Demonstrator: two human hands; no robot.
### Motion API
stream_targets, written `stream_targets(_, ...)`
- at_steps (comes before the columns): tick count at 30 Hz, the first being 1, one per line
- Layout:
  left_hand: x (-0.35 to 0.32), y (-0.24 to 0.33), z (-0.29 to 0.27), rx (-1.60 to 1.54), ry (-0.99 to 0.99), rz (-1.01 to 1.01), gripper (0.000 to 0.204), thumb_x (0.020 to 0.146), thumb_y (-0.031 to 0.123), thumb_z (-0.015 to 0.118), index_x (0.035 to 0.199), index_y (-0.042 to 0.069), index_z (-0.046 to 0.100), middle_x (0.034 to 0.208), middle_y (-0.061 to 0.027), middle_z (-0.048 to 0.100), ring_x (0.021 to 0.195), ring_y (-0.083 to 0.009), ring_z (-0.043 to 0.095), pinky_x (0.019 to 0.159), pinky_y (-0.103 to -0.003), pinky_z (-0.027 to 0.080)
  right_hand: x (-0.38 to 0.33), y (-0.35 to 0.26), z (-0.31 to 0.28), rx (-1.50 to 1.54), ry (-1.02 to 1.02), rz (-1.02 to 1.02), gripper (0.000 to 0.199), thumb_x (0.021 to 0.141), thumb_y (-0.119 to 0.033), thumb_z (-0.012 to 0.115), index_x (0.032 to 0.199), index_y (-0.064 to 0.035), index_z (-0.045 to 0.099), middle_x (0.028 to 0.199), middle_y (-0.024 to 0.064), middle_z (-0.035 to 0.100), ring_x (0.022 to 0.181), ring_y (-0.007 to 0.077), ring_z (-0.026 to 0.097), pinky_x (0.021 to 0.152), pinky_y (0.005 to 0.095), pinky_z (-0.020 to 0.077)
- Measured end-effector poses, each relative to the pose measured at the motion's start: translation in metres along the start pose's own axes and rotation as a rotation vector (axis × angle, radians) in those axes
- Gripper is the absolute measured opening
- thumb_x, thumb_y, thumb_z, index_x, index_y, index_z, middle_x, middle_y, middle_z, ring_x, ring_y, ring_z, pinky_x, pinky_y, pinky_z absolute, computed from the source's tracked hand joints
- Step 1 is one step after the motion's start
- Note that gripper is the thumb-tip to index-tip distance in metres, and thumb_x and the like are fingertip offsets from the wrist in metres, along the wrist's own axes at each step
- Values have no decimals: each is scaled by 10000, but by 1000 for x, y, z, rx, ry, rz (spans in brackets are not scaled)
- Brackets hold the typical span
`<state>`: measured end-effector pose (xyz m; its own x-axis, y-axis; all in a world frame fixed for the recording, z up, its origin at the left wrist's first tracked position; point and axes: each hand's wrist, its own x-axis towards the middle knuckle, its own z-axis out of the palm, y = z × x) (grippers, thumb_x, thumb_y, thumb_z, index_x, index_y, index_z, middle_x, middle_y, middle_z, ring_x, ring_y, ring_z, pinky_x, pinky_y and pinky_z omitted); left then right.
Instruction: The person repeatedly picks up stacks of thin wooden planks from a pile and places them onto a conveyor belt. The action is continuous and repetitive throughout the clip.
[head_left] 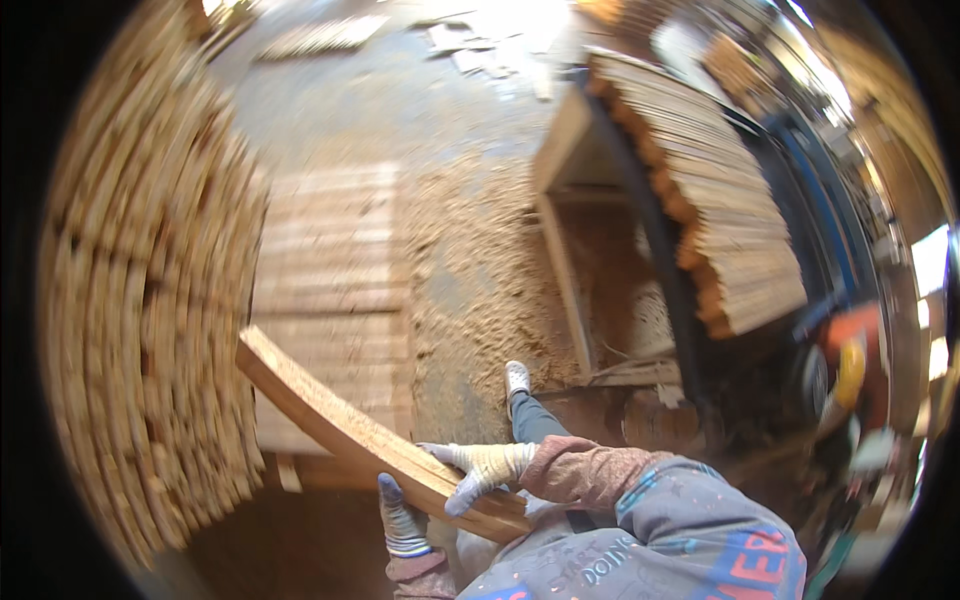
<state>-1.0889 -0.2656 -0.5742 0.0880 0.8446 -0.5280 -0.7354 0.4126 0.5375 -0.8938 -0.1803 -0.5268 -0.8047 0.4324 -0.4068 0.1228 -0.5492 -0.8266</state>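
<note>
A small bundle of long wooden boards (350, 424) slants across in front of my body, its far end up at the left. My right hand (485, 470), in a white knit glove with grey-blue fingertips, wraps over the top near the close end. Lower down, my left hand (404, 522), in a similar glove, grips the side of the boards with its thumb up; its other fingers are hidden beneath them. A low, flat stack of planed boards (330, 240) lies just beyond the bundle.
Tall stacked lumber (150, 300) lines the left side. At right, a row of boards (710, 190) rests on a dark-framed machine (640, 210). Wood shavings (480, 260) cover the floor near my foot (517, 378). An orange machine part (855, 350) stands farther right.
</note>
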Motion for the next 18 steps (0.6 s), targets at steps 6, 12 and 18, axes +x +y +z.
stream_targets(6,69,38,261,648,-670,-43,972,931,765,512,1517,0,386,1440,-113,523,1308,-240,522,1121,-381,429,-188,-130,-17,205,696,-487,1137,700,-281,928,1610,-80,277,1519,110,474,1439,204,388,1192,380,308)
stream_targets(12,90,-32,429,730,-876,-323,673,1018,420,631,1566,97,413,1168,-16,621,1010,-131,608,908,-324,501,-395,-116,-37,45,1643,-838,1143,686,-353,950,1580,-55,304,1456,158,514,1328,290,503,1175,423,378)
stream_targets(18,163,-67,502,1049,-1016,-472,547,1022,323,651,1491,76,517,1194,-27,656,997,-127,632,895,-310,519,-464,-42,-103,294,2350,-608,1317,629,-489,975,1571,56,233,1439,276,523,1343,335,517,1159,403,404)
